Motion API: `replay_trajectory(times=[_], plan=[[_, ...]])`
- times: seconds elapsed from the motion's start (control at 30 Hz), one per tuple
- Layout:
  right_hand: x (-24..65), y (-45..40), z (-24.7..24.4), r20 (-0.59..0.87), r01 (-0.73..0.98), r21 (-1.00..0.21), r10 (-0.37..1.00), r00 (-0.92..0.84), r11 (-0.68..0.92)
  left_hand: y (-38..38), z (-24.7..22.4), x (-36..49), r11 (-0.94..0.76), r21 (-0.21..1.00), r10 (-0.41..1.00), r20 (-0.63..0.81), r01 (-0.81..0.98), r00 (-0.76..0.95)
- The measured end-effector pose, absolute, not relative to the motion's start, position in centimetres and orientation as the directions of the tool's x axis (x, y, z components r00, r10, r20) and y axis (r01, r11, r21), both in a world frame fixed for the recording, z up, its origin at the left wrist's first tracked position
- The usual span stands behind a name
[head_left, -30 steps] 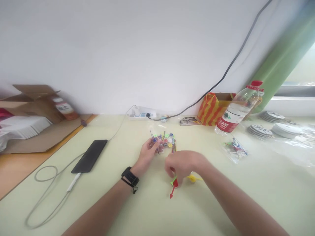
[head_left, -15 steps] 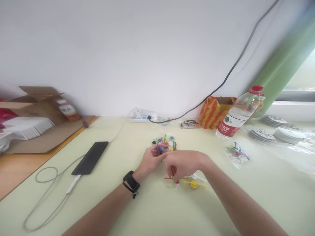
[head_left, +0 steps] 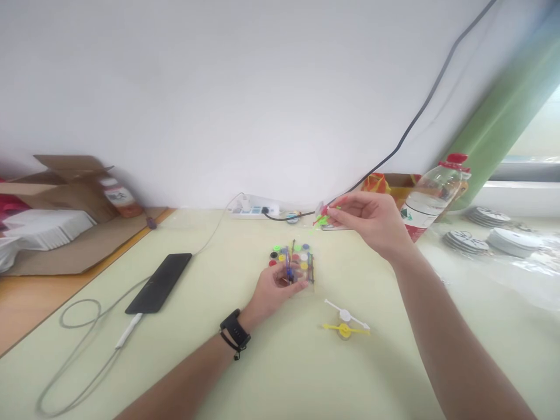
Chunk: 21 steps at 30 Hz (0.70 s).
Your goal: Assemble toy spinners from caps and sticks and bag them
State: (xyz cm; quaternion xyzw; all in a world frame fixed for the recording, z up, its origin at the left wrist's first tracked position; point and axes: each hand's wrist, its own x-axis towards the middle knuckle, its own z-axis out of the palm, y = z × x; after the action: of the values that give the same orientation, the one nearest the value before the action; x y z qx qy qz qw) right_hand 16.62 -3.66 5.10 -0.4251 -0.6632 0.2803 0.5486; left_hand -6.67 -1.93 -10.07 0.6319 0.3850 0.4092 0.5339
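My left hand [head_left: 272, 290], with a black watch on the wrist, is closed around a blue spinner arrow [head_left: 289, 269], partly hidden by the fingers. It rests at the front of a cluster of small coloured plastic discs [head_left: 303, 257] in red, yellow, green, blue, black and white. Raised above the table on the right, my right hand [head_left: 366, 219] pinches red and green spinner arrows [head_left: 322, 220] between thumb and fingers. On the table in front lie a white spinner arrow [head_left: 345, 315] and a yellow spinner arrow [head_left: 345, 331], side by side.
A phone [head_left: 160, 283] with a charging cable lies left. Behind are a power strip [head_left: 254, 209] and an orange-yellow bag [head_left: 377, 183]. A water bottle [head_left: 426, 198] stands right, near stacked round discs [head_left: 466, 241]. An open cardboard box [head_left: 72, 181] sits far left.
My right hand has lifted from the front of the table up and away, carrying the red and green spinner arrows. The white and yellow ones stayed behind. My left hand has moved slightly nearer.
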Motion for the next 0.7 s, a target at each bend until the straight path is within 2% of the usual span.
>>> replay_trajectory(times=[0.17, 0.4, 0.7], plan=[[15.5, -4.0, 5.2, 0.433, 0.39, -0.792, 0.882, -0.185, 0.47, -2.2, -9.6, -6.7, -0.204, 0.965, 0.929, 0.138, 0.164, 0.344], [15.3, -3.8, 4.5, 0.368, 0.592, -0.667, 0.891, -0.267, 0.453, -2.8, -9.2, -6.7, -0.295, 0.929, 0.922, 0.216, 0.222, 0.322], [15.6, -3.8, 4.5, 0.3, 0.667, -0.611, 0.904, -0.305, 0.427, -2.8, -9.5, -6.8, -0.355, 0.893, 0.901, 0.248, 0.276, 0.356]])
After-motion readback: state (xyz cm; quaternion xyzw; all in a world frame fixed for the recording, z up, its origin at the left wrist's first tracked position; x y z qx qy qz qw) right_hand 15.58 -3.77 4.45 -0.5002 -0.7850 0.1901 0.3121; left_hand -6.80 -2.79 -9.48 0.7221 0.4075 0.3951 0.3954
